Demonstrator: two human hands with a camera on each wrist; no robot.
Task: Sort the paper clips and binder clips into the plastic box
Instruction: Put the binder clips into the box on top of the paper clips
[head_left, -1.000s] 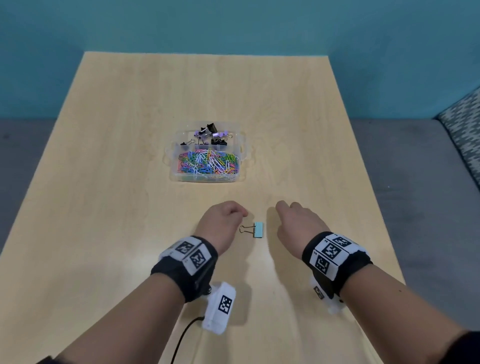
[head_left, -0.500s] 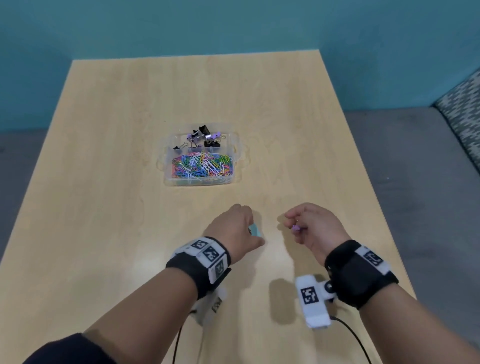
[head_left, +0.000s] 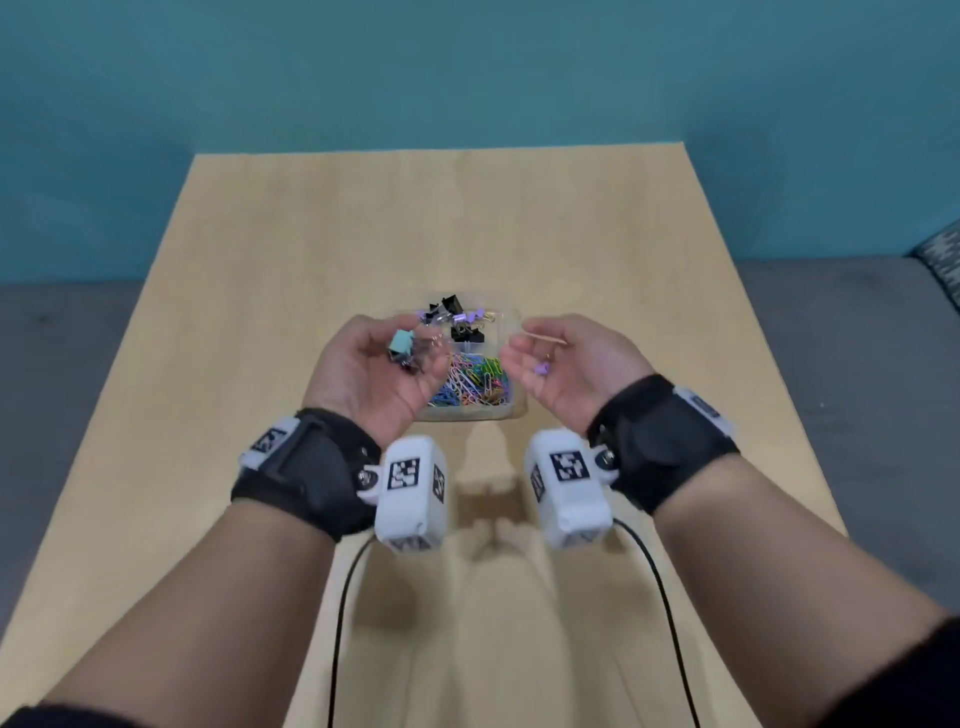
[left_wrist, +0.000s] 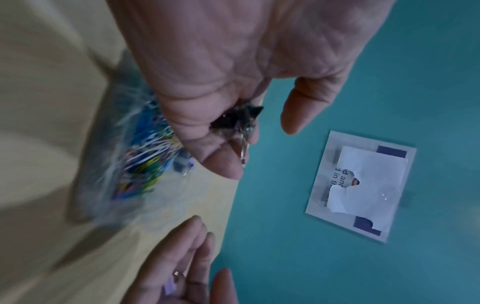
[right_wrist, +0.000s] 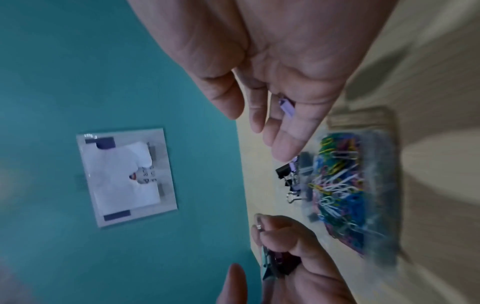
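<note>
Both hands hover palm-up just above the clear plastic box. Its near compartment holds coloured paper clips; the far one holds black and purple binder clips. My left hand curls its fingers round a teal binder clip and a black binder clip. My right hand is loosely cupped, fingers relaxed, with a small purple binder clip lying at the base of the fingers.
The box stands mid-way along a light wooden table that ends at a teal wall. A torn paper sign hangs on that wall. Grey floor lies on both sides, with a patterned cushion at the right. Wrist-camera cables trail toward me.
Both hands lifted off the table near its front and moved forward over the box, turning palm-up. The left took the teal clip along; the right carries the purple clip.
</note>
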